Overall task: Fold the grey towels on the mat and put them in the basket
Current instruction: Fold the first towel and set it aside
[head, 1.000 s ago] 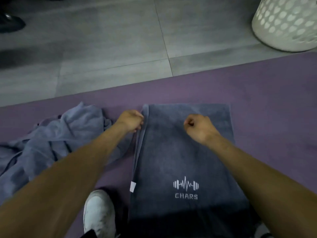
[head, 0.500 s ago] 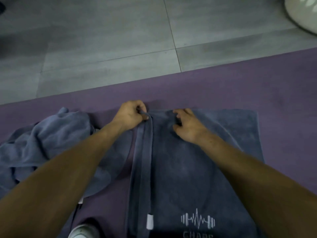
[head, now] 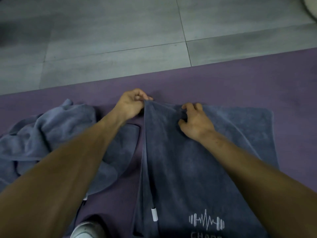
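A grey towel (head: 197,169) with a white dumbbell logo lies lengthwise on the purple mat (head: 240,83). My left hand (head: 132,104) pinches its far left corner and lifts it slightly off the mat. My right hand (head: 193,121) rests on the far edge with curled fingers gripping the cloth. A second grey towel (head: 48,134) lies crumpled to the left, partly under my left forearm. Only a sliver of the white basket (head: 311,7) shows at the top right corner.
Grey floor tiles (head: 111,31) run beyond the mat's far edge. A white shoe (head: 87,230) shows at the bottom edge, near the towel's left side. A small white label (head: 154,214) hangs on the towel's left hem.
The view has shifted down and nearer, so the basket slid almost out of frame. My left hand raised the towel's far left corner. My right hand moved up to the far edge and took hold.
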{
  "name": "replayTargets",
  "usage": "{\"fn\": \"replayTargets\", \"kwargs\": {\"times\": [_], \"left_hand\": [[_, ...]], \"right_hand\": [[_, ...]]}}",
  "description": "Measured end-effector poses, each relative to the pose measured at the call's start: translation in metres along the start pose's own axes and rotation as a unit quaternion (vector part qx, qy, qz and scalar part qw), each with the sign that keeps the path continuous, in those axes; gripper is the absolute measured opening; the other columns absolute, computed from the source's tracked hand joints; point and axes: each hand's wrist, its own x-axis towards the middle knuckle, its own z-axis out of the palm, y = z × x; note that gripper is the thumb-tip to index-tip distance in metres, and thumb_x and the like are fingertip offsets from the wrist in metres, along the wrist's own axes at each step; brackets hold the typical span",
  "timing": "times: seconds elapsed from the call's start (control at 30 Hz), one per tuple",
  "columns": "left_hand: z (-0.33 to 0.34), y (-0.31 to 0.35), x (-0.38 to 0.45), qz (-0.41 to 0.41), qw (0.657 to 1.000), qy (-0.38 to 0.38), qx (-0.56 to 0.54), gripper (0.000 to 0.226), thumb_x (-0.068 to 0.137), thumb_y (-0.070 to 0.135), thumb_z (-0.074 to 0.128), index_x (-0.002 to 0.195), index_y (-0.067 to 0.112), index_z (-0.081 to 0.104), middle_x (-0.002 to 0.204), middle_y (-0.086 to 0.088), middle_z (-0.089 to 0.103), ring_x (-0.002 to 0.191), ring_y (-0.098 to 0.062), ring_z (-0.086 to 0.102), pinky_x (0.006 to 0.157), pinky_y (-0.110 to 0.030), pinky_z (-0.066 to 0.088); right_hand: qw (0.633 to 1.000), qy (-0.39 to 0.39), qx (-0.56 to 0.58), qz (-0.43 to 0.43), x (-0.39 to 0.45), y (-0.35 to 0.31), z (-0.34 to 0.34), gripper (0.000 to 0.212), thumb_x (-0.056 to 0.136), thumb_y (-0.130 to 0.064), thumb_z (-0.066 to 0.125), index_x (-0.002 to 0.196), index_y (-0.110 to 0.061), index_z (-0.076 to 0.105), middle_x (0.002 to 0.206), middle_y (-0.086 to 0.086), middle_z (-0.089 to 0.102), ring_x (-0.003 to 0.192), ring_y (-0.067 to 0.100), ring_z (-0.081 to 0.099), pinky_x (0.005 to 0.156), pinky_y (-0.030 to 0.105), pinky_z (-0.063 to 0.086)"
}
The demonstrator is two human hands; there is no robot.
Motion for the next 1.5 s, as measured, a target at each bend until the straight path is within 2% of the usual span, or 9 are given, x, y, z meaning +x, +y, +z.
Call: {"fn": "replayTargets", "kwargs": {"times": [0.07,0.23,0.5,0.63,0.73,0.83,0.97,1.17,1.5], "left_hand": [[0.002,-0.002,-0.005,-0.040,0.995,-0.005,-0.091,0.035,0.090,-0.015,0.043,0.071,0.013,0.053,0.074,-0.004,0.066,0.068,-0.014,0.063,0.062,-0.021,0.054],[0.001,0.000,-0.004,-0.038,0.999,0.016,-0.021,0.033,0.088,-0.014,0.046,0.070,0.013,0.052,0.054,-0.006,0.050,0.036,-0.008,0.045,0.037,-0.019,0.039],[-0.010,0.003,-0.005,-0.070,0.997,0.008,0.010,0.029,0.088,-0.010,0.055,0.076,0.016,0.053,0.065,-0.001,0.057,0.053,-0.009,0.058,0.046,-0.021,0.053],[-0.011,0.004,0.001,-0.080,0.986,0.145,-0.033,0.028,0.087,-0.006,0.060,0.072,0.017,0.053,0.072,-0.010,0.061,0.044,-0.007,0.058,0.044,-0.022,0.051],[-0.002,0.002,-0.004,-0.122,0.986,0.105,-0.040,0.012,0.088,0.016,0.065,0.096,0.020,0.057,0.091,-0.005,0.064,0.071,-0.013,0.062,0.060,-0.027,0.053],[0.004,-0.007,-0.007,-0.115,0.990,0.042,0.077,0.022,0.083,0.031,0.073,0.090,0.018,0.056,0.075,0.002,0.060,0.066,-0.013,0.057,0.062,-0.026,0.050],[0.004,-0.017,-0.011,-0.068,0.982,0.093,0.149,0.018,0.084,0.014,0.071,0.076,0.016,0.055,0.061,0.003,0.053,0.059,-0.011,0.049,0.066,-0.022,0.046],[0.024,-0.015,-0.029,0.144,0.903,0.065,0.400,0.049,0.084,0.010,0.054,0.132,0.015,0.050,0.125,-0.013,0.050,0.111,-0.032,0.047,0.091,-0.042,0.043],[0.062,0.035,-0.011,0.105,0.799,0.021,0.592,0.031,0.084,0.011,0.055,0.115,0.007,0.055,0.114,-0.016,0.056,0.106,-0.035,0.052,0.093,-0.042,0.037]], "right_hand": [[1.000,0.002,-0.006,0.002,0.001,-0.001,0.000,0.046,0.090,-0.026,0.054,0.133,-0.020,0.039,0.131,0.004,0.033,0.104,0.025,0.054,0.083,0.041,0.053],[1.000,0.004,-0.017,-0.001,0.000,-0.001,0.000,0.045,0.090,-0.026,0.054,0.132,-0.020,0.039,0.129,0.004,0.034,0.103,0.024,0.053,0.081,0.041,0.054],[0.999,0.015,-0.051,-0.005,-0.003,-0.005,0.000,0.044,0.091,-0.026,0.052,0.132,-0.017,0.039,0.130,0.007,0.034,0.099,0.027,0.053,0.071,0.037,0.052],[0.994,0.050,-0.098,-0.019,-0.006,-0.011,0.005,0.042,0.091,-0.026,0.051,0.130,-0.013,0.042,0.129,0.010,0.036,0.108,0.028,0.049,0.069,0.036,0.050],[0.986,0.074,-0.131,-0.068,-0.011,-0.012,0.011,0.042,0.092,-0.028,0.051,0.130,-0.013,0.045,0.126,0.010,0.038,0.115,0.028,0.043,0.071,0.036,0.046],[0.975,0.073,-0.156,-0.139,-0.012,-0.011,0.017,0.044,0.092,-0.032,0.051,0.133,-0.014,0.049,0.125,0.010,0.041,0.114,0.028,0.041,0.085,0.040,0.047],[0.975,0.089,-0.125,-0.161,-0.007,-0.007,0.012,0.044,0.093,-0.031,0.052,0.131,-0.011,0.053,0.125,0.011,0.048,0.112,0.031,0.046,0.094,0.042,0.045],[0.977,0.144,-0.124,-0.093,0.000,0.028,-0.028,0.035,0.090,-0.018,0.051,0.122,-0.007,0.059,0.119,0.017,0.055,0.108,0.040,0.050,0.093,0.047,0.044],[0.972,0.074,-0.218,0.047,0.002,0.079,-0.095,0.029,0.078,-0.010,0.057,0.107,-0.013,0.060,0.117,0.011,0.053,0.114,0.034,0.049,0.100,0.040,0.033]]}}
